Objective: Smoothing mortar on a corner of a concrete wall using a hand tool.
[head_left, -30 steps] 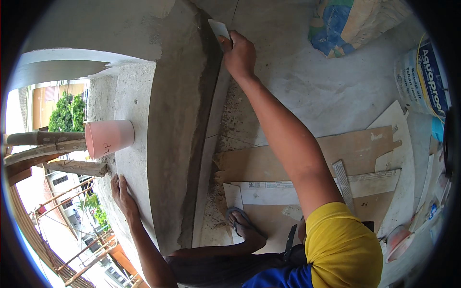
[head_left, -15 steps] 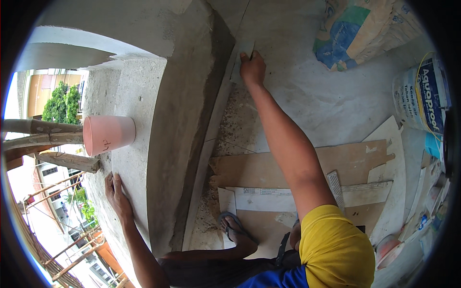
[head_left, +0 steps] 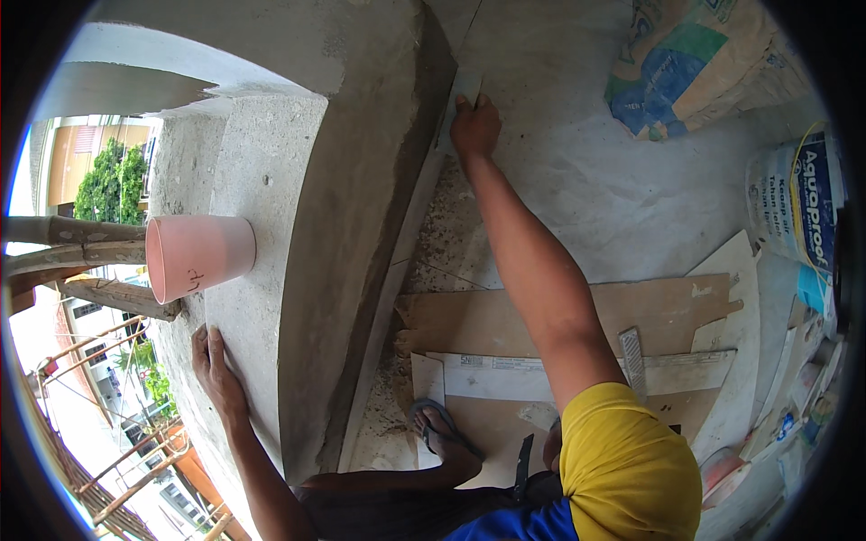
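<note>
Reaching out at the far middle, my right hand [head_left: 476,129] is closed on a thin, pale flat scraper [head_left: 467,87]. The scraper is at the foot of a grey plastered concrete wall [head_left: 361,180], where wall meets floor; its full shape is partly hidden by my fingers. On the left, my left hand [head_left: 219,379] lies flat on the concrete ledge [head_left: 257,334] with fingers stretched out, holding nothing. Just beyond those fingers, a pink plastic cup [head_left: 203,257] rests on the ledge, apart from the hand.
Cardboard sheets [head_left: 505,307] lie around my feet, with debris [head_left: 433,212] along the wall base. A paper sack [head_left: 686,72] and a labelled bucket [head_left: 789,194] stand at the right. Bamboo poles [head_left: 81,233] and an outdoor drop lie past the ledge.
The view has shifted slightly. My right hand and the scraper have moved a little along the wall base, staying close to it. My left hand stays on the ledge.
</note>
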Demonstrator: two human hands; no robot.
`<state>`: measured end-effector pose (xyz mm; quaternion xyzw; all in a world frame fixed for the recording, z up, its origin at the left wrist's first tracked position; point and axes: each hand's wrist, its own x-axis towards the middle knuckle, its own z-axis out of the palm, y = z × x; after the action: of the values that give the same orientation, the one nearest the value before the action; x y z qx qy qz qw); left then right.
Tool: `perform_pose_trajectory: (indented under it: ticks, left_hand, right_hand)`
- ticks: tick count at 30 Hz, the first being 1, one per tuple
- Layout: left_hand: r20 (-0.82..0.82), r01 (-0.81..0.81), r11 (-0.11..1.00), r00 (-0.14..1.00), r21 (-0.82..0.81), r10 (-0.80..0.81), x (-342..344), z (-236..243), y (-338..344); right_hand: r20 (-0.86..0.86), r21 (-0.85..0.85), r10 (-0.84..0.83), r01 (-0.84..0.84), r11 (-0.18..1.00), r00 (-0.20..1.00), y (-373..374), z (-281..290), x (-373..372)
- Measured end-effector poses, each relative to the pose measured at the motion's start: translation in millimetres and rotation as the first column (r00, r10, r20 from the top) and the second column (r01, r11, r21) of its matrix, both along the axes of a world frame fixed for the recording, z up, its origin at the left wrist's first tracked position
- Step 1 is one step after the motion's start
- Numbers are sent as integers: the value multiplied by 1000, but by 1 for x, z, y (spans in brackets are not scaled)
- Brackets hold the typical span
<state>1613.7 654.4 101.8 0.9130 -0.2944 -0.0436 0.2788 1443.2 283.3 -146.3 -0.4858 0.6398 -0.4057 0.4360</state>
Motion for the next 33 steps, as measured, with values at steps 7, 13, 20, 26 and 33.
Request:
perform_pose_trajectory:
  ticks: [7, 13, 20, 26, 33]
  left_hand:
    - [-11, -17, 1000, 1000, -8, 17, -3, -1, -1]
    - [7, -3, 1000, 1000, 23, 3, 2, -2, 4]
    - [17, -31, 999, 999, 32, 31, -2, -3, -3]
    - [-8, -17, 1000, 1000, -3, 17, 0, 5, 6]
    - [-22, -31, 998, 999, 51, 32, -7, 0, -8]
  right_hand:
    - [157, -184, 70, -41, 982, 985, 79, 3, -2]
    - [68, -221, -5, 20, 975, 998, 2, 29, -15]
    - [59, -375, -12, 33, 926, 998, 73, 17, -6]
    - [112, -389, 84, -34, 921, 990, 66, 23, -13]
    - [-15, -316, 21, -25, 948, 1000, 32, 23, -5]
